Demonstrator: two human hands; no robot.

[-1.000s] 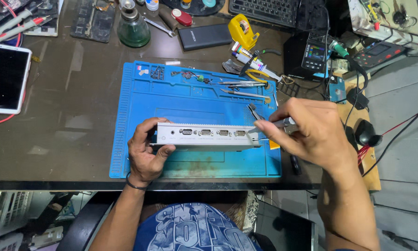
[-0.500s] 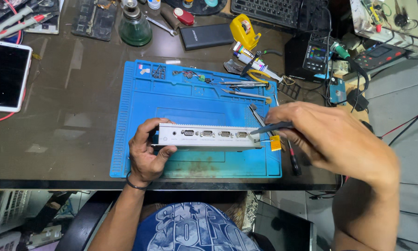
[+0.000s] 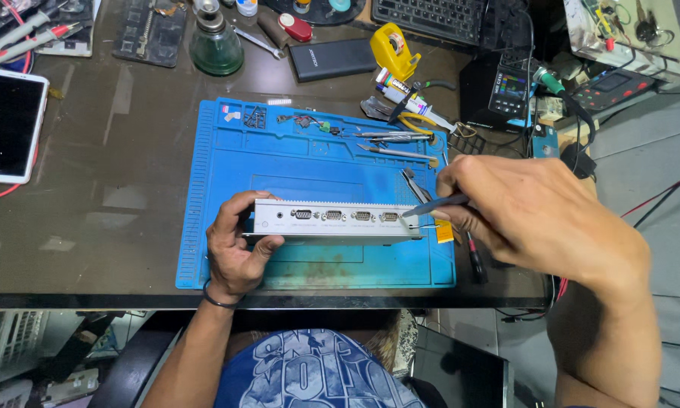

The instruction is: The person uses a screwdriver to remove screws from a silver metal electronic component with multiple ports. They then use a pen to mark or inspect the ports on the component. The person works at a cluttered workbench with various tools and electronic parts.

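— What lies at the far left of the desk (image 3: 91, 219)?

— A white-framed tablet (image 3: 4, 125) with a dark screen, well apart from the work. Further in, a green glass bottle (image 3: 215, 45) stands near the back edge.

— And the blue mat (image 3: 227, 174)?

— It covers the middle of the desk. On it the grey metal box (image 3: 332, 221) stands on edge, its row of connector ports facing up toward the camera.

— Who holds it?

— The left hand (image 3: 234, 249) is clenched around the box's left end, thumb on top, fingers underneath.

— And the other side?

— The right hand (image 3: 521, 211) grasps a slim dark tool (image 3: 434, 204), pinched between thumb and fingers, its tip touching the box's right end. Tweezers (image 3: 397, 151) lie on the mat behind, and a yellow tape dispenser (image 3: 393, 45) stands beyond that.
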